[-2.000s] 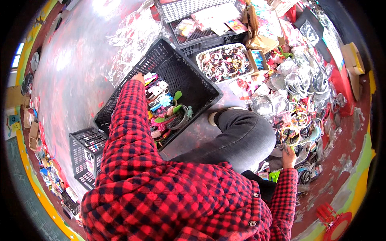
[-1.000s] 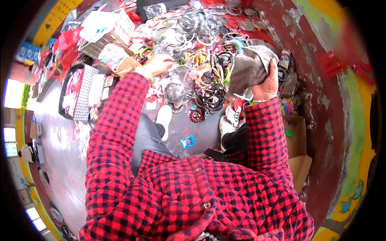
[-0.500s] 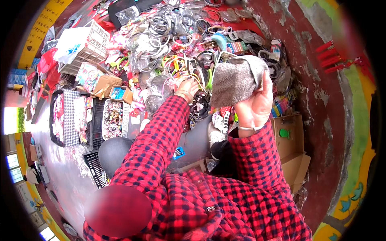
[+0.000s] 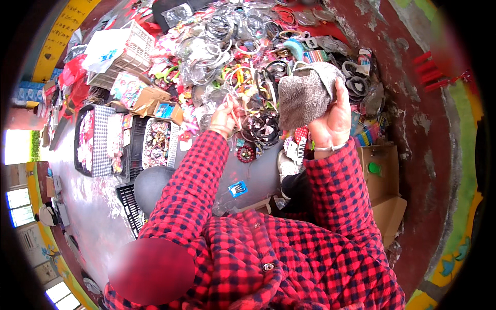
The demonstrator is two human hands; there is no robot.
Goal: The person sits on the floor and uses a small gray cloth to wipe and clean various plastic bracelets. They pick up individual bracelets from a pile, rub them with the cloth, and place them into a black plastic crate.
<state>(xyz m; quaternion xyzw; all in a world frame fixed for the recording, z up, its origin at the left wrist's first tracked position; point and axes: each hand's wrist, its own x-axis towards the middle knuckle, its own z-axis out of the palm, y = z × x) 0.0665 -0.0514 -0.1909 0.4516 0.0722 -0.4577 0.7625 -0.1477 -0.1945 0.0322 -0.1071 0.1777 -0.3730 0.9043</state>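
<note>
My right hand (image 4: 332,121) holds up a fuzzy grey-brown cloth (image 4: 302,101), with the thumb and fingers closed at its right side. A folded flap shows at the top of the cloth. Over the near edge of a heap of hair accessories (image 4: 206,67), my left hand (image 4: 223,118) is closed. At its fingertips shows something thin and pinkish, too small to name. Headbands (image 4: 243,77) in yellow, orange and white lie just beyond this hand. Dark hair bands (image 4: 264,129) and a beaded red round piece (image 4: 245,153) lie to its right.
At left stand a white crate (image 4: 137,49), a checked bin (image 4: 101,139) and a white basket (image 4: 174,150) of small pieces. A grey rounded stool (image 4: 152,188) is by my left arm. An opened cardboard box (image 4: 380,181) sits at right, beside a peeling red wall (image 4: 418,124).
My left hand has drawn back leftward out of the headbands, now with something thin and pinkish at its fingertips. My right hand still holds up the cloth. The view has shifted slightly.
</note>
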